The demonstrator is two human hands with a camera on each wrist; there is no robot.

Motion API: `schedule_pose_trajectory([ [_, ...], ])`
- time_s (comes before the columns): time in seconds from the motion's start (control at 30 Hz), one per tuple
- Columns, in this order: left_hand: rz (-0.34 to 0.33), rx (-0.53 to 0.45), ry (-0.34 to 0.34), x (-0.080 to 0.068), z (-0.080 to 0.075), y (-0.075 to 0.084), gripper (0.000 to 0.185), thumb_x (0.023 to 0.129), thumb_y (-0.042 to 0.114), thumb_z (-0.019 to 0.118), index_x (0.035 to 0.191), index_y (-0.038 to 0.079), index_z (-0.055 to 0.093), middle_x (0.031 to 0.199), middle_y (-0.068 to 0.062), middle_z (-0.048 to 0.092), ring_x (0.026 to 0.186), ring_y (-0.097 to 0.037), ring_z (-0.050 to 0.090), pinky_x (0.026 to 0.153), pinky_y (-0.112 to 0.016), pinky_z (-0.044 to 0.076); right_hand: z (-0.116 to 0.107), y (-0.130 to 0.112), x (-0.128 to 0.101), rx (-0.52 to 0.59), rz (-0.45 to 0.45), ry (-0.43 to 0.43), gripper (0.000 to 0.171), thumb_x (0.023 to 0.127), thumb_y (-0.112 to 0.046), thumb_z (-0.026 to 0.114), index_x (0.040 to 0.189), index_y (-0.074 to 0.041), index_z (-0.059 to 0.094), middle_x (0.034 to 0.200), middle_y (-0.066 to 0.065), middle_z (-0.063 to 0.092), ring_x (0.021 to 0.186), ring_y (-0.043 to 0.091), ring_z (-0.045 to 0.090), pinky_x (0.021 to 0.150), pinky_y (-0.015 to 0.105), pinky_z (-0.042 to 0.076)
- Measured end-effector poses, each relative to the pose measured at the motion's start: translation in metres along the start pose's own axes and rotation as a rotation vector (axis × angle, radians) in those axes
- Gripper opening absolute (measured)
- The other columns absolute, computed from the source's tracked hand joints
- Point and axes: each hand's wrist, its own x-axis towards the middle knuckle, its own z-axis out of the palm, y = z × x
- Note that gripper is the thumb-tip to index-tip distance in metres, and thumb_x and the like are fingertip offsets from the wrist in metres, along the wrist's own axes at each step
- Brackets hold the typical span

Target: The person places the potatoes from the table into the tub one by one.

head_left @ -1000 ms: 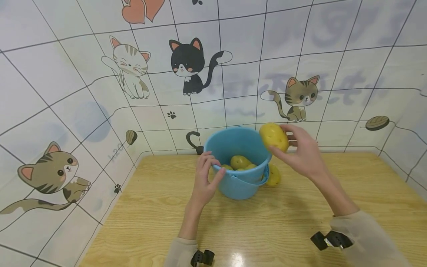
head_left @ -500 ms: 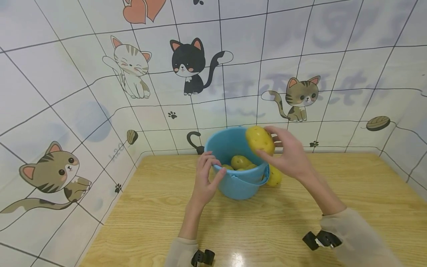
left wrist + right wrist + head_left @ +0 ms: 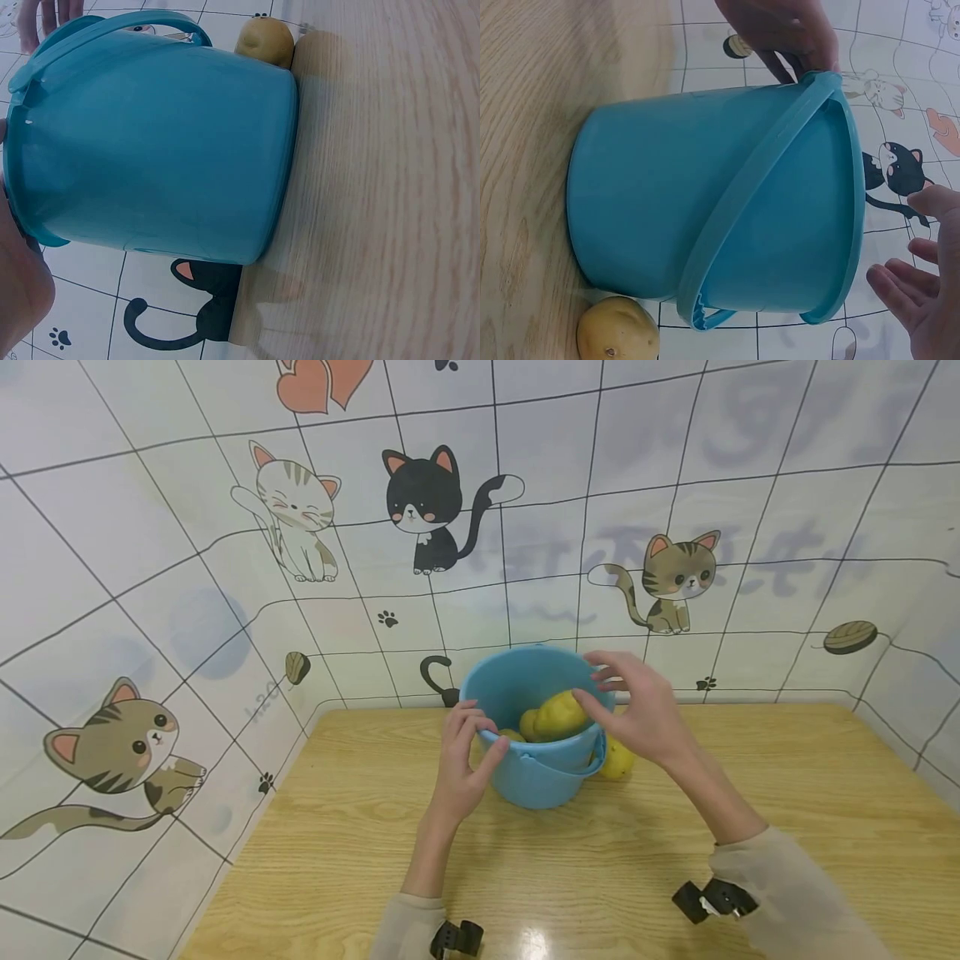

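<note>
At the far edge of the wooden table, close to the back wall, stands the blue bucket, and that is where I have both hands working. My left hand pinches the bucket's near rim, thumb on the outside and fingers curled over the lip, steadying it. My right hand hovers over the bucket's mouth with its fingers spread and relaxed; in the right wrist view the palm is bare and holds nothing. Just under those fingers a yellow potato sits at the top of the pile inside the bucket, with other potatoes beside and below it, so I judge the step in hand to be the drop of one potato into the bucket, at the point of release. One more potato, the loose potato, lies on the table touching the bucket's base on its right side. I reckon the next move calls for drawing my right hand back over the rim, lowering it round the bucket's right side and closing the fingers on that loose potato while my left hand keeps the bucket from tipping. I can read no brand or label on the bucket; the wall tiles carry cartoon cats, paw prints and a faint blurred script I cannot make out.
</note>
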Motion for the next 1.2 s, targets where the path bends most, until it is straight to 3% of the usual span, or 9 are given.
schedule_pose_trajectory([
  [0.13, 0.008, 0.003, 0.005, 0.0, 0.001, -0.004, 0.009, 0.088, -0.005, 0.065, 0.089, -0.003, 0.056, 0.101, -0.026, 0.052, 0.127, -0.058, 0.038, 0.112, -0.066, 0.023, 0.0, 0.0, -0.002, -0.007, 0.011, -0.003, 0.04, 0.085, -0.001, 0.078, 0.122, 0.002, 0.064, 0.116, 0.014, 0.066, 0.093, 0.028, 0.068, 0.077, 0.042, 0.06],
  [0.3, 0.016, 0.02, 0.008, -0.006, 0.005, -0.029, 0.009, 0.09, 0.002, 0.067, 0.092, 0.002, 0.058, 0.104, -0.019, 0.054, 0.131, -0.05, 0.039, 0.114, -0.062, 0.023, 0.0, 0.003, -0.005, -0.016, 0.003, -0.001, 0.038, 0.085, 0.0, 0.077, 0.121, 0.001, 0.064, 0.116, 0.013, 0.067, 0.095, 0.029, 0.067, 0.077, 0.04, 0.059],
  [0.4, 0.014, 0.033, -0.001, -0.009, 0.007, -0.043, 0.009, 0.093, 0.012, 0.066, 0.094, 0.007, 0.059, 0.106, -0.011, 0.054, 0.135, -0.041, 0.038, 0.116, -0.058, 0.023, -0.001, 0.005, -0.006, -0.019, -0.006, 0.017, 0.038, 0.085, 0.0, 0.077, 0.121, 0.0, 0.065, 0.115, 0.012, 0.068, 0.094, 0.029, 0.067, 0.077, 0.034, 0.058],
  [0.63, -0.006, -0.003, -0.005, 0.0, 0.0, 0.0, 0.009, 0.089, -0.002, 0.065, 0.09, -0.004, 0.056, 0.102, -0.026, 0.052, 0.127, -0.057, 0.038, 0.112, -0.065, 0.023, -0.007, 0.012, -0.01, -0.044, 0.011, 0.028, 0.037, 0.085, -0.001, 0.077, 0.119, 0.001, 0.065, 0.113, 0.014, 0.067, 0.093, 0.026, 0.067, 0.077, 0.021, 0.056],
  [0.8, -0.014, 0.0, -0.005, 0.0, 0.0, 0.0, 0.009, 0.089, -0.003, 0.065, 0.09, -0.004, 0.056, 0.102, -0.026, 0.052, 0.128, -0.057, 0.037, 0.112, -0.066, 0.023, -0.011, 0.015, -0.013, -0.061, 0.036, 0.024, 0.037, 0.085, -0.002, 0.077, 0.119, 0.002, 0.065, 0.114, 0.015, 0.067, 0.093, 0.027, 0.067, 0.077, 0.022, 0.057],
  [1.0, -0.008, -0.003, 0.0, 0.0, 0.0, 0.0, 0.01, 0.089, -0.004, 0.065, 0.09, -0.004, 0.056, 0.101, -0.026, 0.052, 0.127, -0.058, 0.038, 0.112, -0.066, 0.023, -0.017, 0.018, -0.018, -0.07, 0.071, 0.027, 0.038, 0.086, -0.003, 0.076, 0.122, 0.002, 0.064, 0.115, 0.014, 0.066, 0.094, 0.028, 0.066, 0.079, 0.013, 0.052],
  [1.2, 0.01, -0.005, 0.006, 0.0, 0.0, -0.001, 0.01, 0.088, -0.005, 0.065, 0.09, -0.005, 0.056, 0.1, -0.026, 0.052, 0.126, -0.059, 0.038, 0.111, -0.066, 0.023, -0.023, 0.023, -0.022, -0.084, 0.102, 0.033, 0.038, 0.087, -0.002, 0.075, 0.123, 0.002, 0.063, 0.114, 0.014, 0.065, 0.094, 0.03, 0.065, 0.08, 0.014, 0.052],
])
